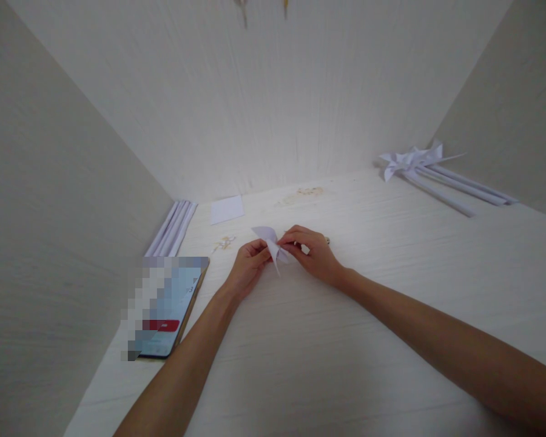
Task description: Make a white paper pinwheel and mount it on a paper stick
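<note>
Small white folded paper (270, 241) — creased, pointed flaps splaying up and down — pinched between left hand (248, 267) and right hand (313, 252), both grips clenched on it above the desk (391, 291).

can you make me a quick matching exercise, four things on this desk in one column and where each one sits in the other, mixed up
Things:
1. folded paper piece
2. phone
3. paper pinwheels
4. small paper square

Places:
A. far right of the desk, by the right wall
B. pinched between the left hand and right hand
C. flat near the back wall, left of centre
D. near left, by the left wall

Pairs: 1-B, 2-D, 3-A, 4-C
</note>
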Motion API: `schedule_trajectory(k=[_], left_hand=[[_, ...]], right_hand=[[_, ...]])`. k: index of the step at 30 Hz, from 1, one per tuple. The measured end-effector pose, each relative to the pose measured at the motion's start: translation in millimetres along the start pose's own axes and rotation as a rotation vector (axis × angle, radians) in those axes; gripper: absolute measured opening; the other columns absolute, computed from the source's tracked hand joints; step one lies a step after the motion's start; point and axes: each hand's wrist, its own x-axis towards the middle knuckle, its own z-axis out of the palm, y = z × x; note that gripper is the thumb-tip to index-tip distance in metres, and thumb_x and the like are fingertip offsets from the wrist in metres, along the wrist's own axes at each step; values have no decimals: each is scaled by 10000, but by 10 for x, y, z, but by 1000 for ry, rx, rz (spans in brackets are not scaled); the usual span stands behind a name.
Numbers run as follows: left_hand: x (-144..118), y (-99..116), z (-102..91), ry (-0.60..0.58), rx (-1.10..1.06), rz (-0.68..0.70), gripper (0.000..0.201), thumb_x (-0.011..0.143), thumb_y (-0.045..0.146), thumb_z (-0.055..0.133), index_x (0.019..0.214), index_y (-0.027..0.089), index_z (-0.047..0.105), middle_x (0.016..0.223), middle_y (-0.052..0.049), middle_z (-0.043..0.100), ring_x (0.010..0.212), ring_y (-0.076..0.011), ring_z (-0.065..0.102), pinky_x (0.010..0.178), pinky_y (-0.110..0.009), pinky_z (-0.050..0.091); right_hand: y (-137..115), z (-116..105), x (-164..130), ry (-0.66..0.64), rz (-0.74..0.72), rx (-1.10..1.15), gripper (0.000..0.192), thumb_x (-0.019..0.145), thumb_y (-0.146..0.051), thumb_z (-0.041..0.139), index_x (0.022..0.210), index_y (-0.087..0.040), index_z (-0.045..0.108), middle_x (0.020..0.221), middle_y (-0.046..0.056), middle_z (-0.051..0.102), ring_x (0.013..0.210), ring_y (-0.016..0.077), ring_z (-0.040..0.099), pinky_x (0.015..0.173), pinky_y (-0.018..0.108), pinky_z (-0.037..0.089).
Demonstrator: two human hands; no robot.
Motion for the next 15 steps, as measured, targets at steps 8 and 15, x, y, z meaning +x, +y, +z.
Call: schedule_trajectory(k=[8, 15], left_hand=[[-1, -4, 8, -6, -4, 8, 149, 526, 216, 710, 599, 133, 611, 574, 15, 587, 579, -80, 504, 605, -215, 383], [-4, -6, 12, 5, 42, 25, 131, 523, 200, 701, 586, 132, 608, 570, 26, 585, 552, -66, 492, 581, -197, 376]], right_hand=[[21, 22, -15, -3, -43, -54, 100, 793, -120, 490, 792, -177, 571, 761, 36, 584, 698, 119, 532, 599, 241, 430], [31, 26, -14, -47, -28, -68, 117, 781, -81, 468, 755, -180, 524, 744, 25, 548, 675, 116, 502, 586, 240, 411]])
